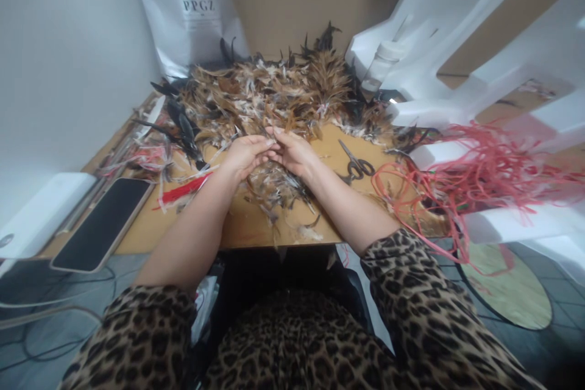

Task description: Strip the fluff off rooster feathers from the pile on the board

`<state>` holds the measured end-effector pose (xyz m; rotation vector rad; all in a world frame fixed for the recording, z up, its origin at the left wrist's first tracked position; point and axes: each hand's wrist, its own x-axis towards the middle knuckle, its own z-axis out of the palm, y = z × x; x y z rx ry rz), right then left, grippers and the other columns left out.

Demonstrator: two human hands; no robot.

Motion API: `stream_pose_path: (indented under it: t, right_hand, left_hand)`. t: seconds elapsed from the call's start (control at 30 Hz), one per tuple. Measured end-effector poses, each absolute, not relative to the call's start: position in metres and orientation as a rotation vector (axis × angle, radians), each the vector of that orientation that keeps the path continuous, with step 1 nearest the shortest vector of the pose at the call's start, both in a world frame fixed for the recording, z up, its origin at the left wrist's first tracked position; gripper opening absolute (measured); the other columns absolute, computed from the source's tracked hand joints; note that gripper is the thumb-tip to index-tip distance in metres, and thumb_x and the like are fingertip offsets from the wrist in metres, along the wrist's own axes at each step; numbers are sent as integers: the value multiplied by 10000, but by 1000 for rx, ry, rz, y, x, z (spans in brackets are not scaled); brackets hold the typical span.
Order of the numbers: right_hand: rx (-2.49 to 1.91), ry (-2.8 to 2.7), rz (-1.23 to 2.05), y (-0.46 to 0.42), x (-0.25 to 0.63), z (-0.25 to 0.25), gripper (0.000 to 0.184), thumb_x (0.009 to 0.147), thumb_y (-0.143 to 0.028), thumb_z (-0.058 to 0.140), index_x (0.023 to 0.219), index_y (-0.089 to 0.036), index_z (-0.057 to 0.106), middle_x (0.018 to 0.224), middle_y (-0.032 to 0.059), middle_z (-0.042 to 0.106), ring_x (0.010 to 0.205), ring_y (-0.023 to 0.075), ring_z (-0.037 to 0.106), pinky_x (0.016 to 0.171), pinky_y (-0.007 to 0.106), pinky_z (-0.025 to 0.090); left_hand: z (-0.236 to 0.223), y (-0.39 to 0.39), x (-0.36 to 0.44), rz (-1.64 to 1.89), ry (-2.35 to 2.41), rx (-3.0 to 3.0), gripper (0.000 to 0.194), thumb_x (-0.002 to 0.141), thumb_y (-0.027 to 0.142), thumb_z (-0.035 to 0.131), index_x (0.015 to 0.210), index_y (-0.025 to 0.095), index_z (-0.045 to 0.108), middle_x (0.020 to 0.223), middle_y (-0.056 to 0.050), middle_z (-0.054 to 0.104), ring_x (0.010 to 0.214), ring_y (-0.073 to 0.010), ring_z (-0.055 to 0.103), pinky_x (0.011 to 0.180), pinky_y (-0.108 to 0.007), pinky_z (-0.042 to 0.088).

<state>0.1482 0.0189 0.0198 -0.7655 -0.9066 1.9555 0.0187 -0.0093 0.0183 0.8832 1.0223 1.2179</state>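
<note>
My left hand (248,155) and my right hand (293,152) meet over the middle of the tabletop, fingertips nearly touching. Both are closed in a pinch on thin brown feathers (270,138), which show only in part between the fingers. Just below the hands lies a loose heap of brown and grey feathers (269,186). Beyond them spreads a large pile of brown feathers (256,91), with some black ones among them. A pair of scissors (357,164) with dark handles rests to the right of my right hand.
Left on the table are a phone (104,223), a white box-shaped device (48,210) and red strips (185,191). Tangled pink-red ribbon (493,164) covers the right side. Behind stand a white bag (187,24) and a clear jar (382,65). A round-topped stool (507,286) is at lower right.
</note>
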Motion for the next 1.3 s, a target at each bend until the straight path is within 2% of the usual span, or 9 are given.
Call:
stream_pose_path:
  t: [0.2, 0.47, 0.7, 0.93, 1.17, 1.3]
  right_hand:
    - [-770, -858, 1947, 18, 147, 19, 158, 773, -289, 639, 890, -194, 592, 533, -78, 529, 459, 49, 478, 541, 219, 521]
    - [-815, -833, 1939, 16, 144, 19, 104, 778, -250, 634, 829, -187, 570, 506, -71, 536, 479, 54, 513, 547, 192, 506]
    - [-809, -883, 1928, 16, 142, 16, 162, 770, -318, 640, 805, -188, 549, 485, -85, 505, 468, 49, 508, 562, 192, 492]
    - [-768, -885, 1975, 17, 147, 23, 266, 807, -445, 565, 873, -187, 565, 578, -43, 575, 516, 69, 529, 568, 211, 495]
    - [-703, -977, 1938, 18, 143, 15, 355, 783, -515, 566, 718, -167, 526, 480, -43, 496, 433, 73, 457, 470, 206, 438]
    - [-686, -1044, 1942, 18, 140, 10, 408, 776, -563, 541, 745, -157, 554, 431, -52, 467, 403, 81, 442, 445, 210, 425]
  left_hand:
    - [21, -13, 20, 1183, 1075, 964, 161, 634, 187, 742, 694, 76, 643, 727, -94, 694, 527, -70, 603, 465, -133, 433]
    - [20, -12, 20, 1211, 1082, 960, 148, 638, 190, 738, 680, 77, 652, 698, -80, 681, 509, -55, 580, 496, -143, 441]
    - [21, -13, 21, 1220, 1092, 934, 158, 625, 189, 747, 653, 78, 638, 640, -60, 656, 482, -46, 556, 498, -147, 441]
    - [20, -11, 19, 1213, 1136, 1028, 165, 638, 206, 731, 610, 91, 617, 595, -53, 642, 455, -48, 539, 462, -149, 409]
    - [20, -12, 22, 1174, 1214, 1144, 165, 652, 224, 721, 594, 99, 630, 576, -65, 644, 452, -65, 539, 464, -168, 413]
    - [18, -12, 23, 1135, 1193, 1158, 134, 661, 203, 701, 598, 102, 639, 579, -62, 647, 458, -69, 543, 461, -173, 416]
